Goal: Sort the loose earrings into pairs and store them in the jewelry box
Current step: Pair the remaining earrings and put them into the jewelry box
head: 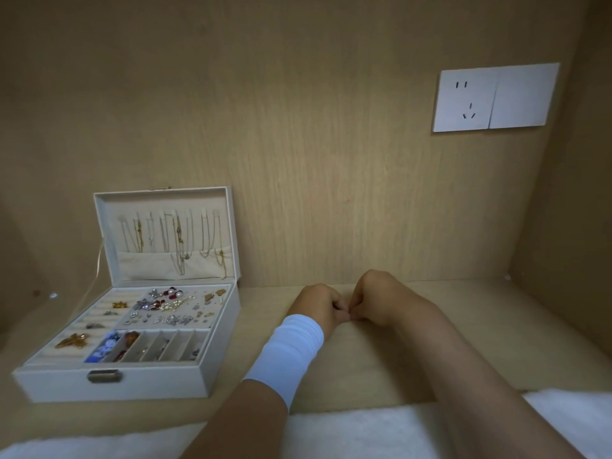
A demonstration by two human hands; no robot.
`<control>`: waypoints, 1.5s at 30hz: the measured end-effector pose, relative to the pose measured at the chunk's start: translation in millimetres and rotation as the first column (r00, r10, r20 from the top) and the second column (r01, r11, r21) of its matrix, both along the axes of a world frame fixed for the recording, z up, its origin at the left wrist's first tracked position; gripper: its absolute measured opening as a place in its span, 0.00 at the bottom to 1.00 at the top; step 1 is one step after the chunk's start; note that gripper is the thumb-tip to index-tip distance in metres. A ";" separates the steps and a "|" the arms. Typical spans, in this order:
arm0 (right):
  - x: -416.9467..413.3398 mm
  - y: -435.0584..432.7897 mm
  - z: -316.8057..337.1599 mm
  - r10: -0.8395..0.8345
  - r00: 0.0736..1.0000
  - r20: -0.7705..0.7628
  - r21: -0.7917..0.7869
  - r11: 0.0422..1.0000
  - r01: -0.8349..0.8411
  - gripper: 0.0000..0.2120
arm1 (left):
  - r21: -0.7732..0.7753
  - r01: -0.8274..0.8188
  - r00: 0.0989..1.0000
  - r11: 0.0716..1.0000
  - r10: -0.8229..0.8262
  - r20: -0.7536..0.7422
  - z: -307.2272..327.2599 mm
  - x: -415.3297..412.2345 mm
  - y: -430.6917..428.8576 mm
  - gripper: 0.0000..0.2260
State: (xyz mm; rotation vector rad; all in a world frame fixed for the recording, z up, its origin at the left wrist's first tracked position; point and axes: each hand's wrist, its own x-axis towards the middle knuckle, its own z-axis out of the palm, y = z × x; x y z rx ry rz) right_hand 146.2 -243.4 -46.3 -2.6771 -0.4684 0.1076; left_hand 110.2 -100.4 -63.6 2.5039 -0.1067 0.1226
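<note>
A white jewelry box [112, 385] stands open at the left of the wooden shelf. Several earrings [169, 308] lie on its upper tray, and necklaces [178, 236] hang inside its raised lid. My left hand [319, 306], with a white band around its wrist, and my right hand [377, 298] meet fingertip to fingertip on the shelf, to the right of the box. The fingers of both are curled and pinch something tiny between them; it is too small and too hidden to identify.
A white wall socket [493, 97] sits on the wooden back panel at upper right. White fabric [364, 435] runs along the shelf's near edge. A wooden side wall [569, 226] closes the space on the right.
</note>
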 end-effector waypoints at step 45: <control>-32.9 111.4 30.8 0.266 0.946 0.187 0.189 0.935 -0.300 0.05 | 0.160 -0.014 0.998 0.987 0.003 0.069 81.1 -44.9 146.6 0.01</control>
